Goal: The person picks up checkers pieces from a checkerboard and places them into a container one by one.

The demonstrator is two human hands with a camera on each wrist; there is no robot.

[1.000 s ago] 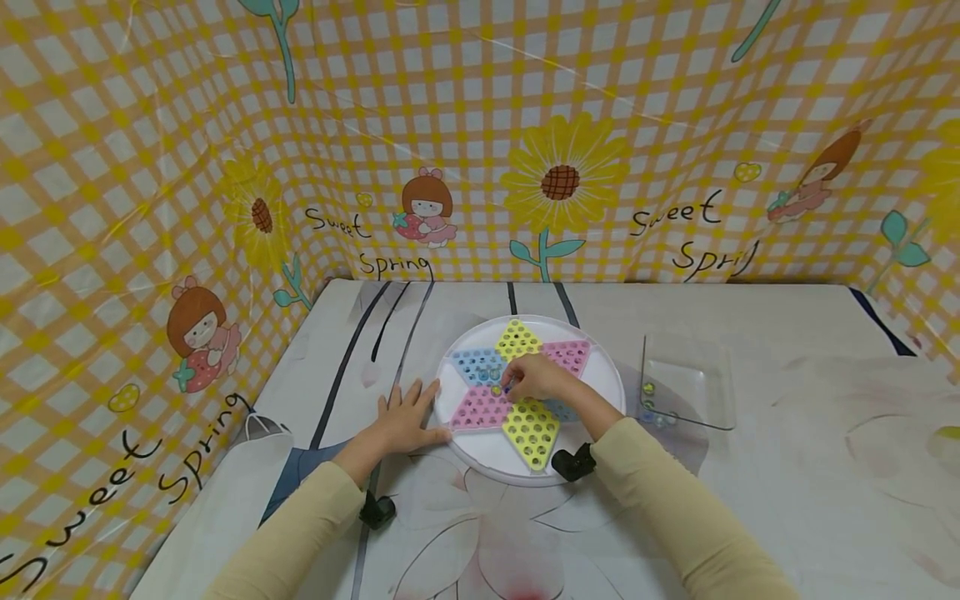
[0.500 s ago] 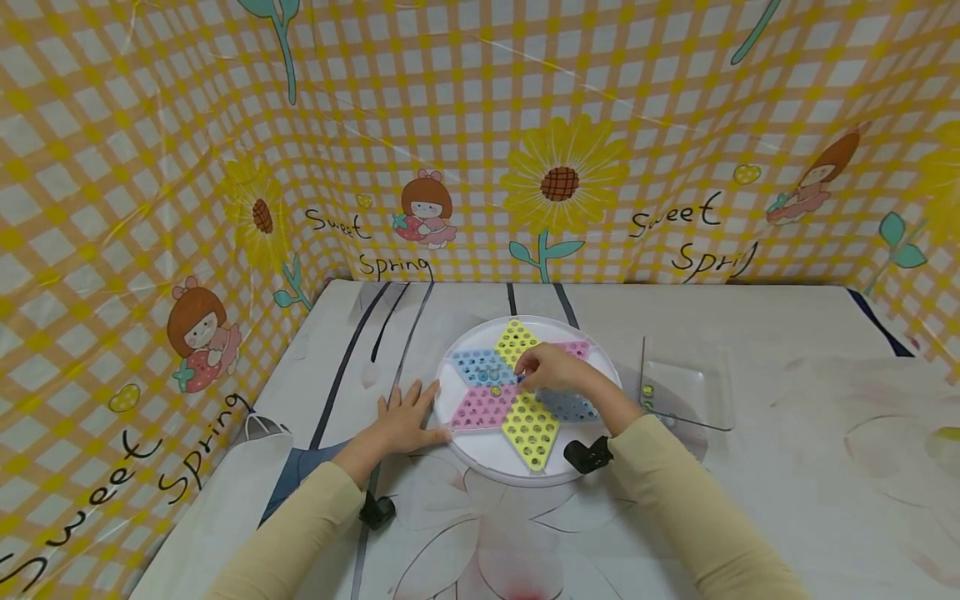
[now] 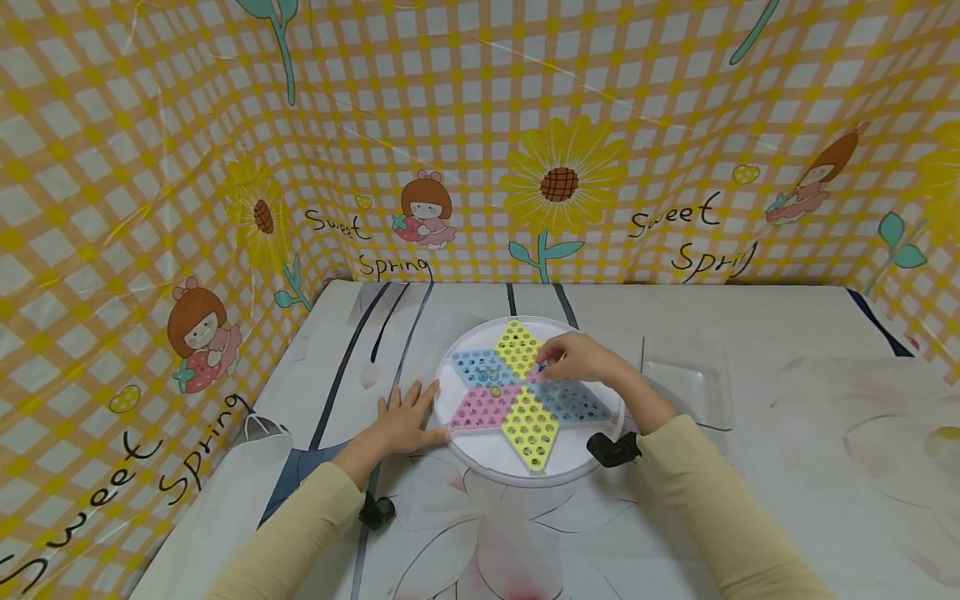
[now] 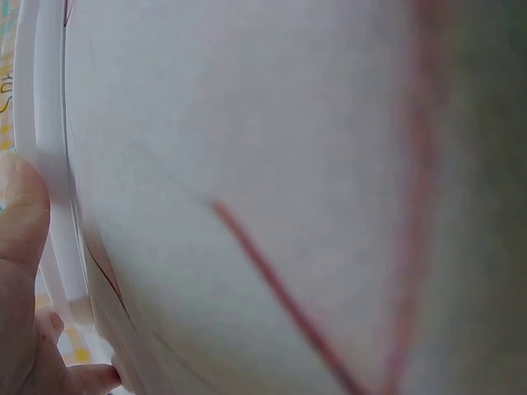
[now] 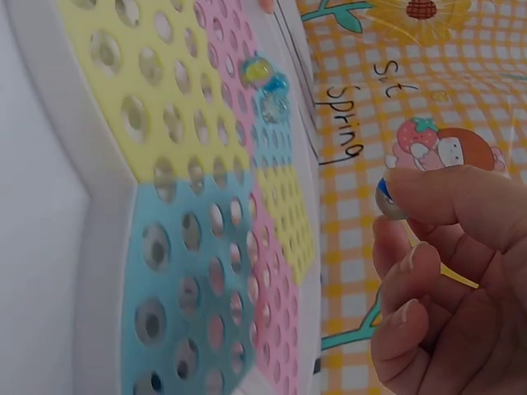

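Observation:
A round white Chinese checkers board [image 3: 487, 454] with a pink, yellow and blue star of holes lies on the table. My left hand [image 3: 405, 421] rests at its left rim, fingers spread; the left wrist view shows the thumb [image 4: 25, 206] touching the rim. My right hand [image 3: 581, 358] pinches a clear marble with blue in it [image 5: 389, 202] between thumb and index finger, above the board's upper right part. A few marbles sit in holes left of the star's centre: bluish ones [image 3: 487, 376] and a yellowish one [image 3: 495, 391].
To the board's right stands a clear plastic box [image 3: 708, 427], partly behind the right forearm. At the table's left edge lies a white item with a loop [image 3: 262, 427]. A checked cloth [image 3: 480, 100] hangs behind the table.
My right hand has moved right and slightly away from the star's centre, holding the marble. The forearm now hides the marbles seen in the box earlier. The left hand has stayed still.

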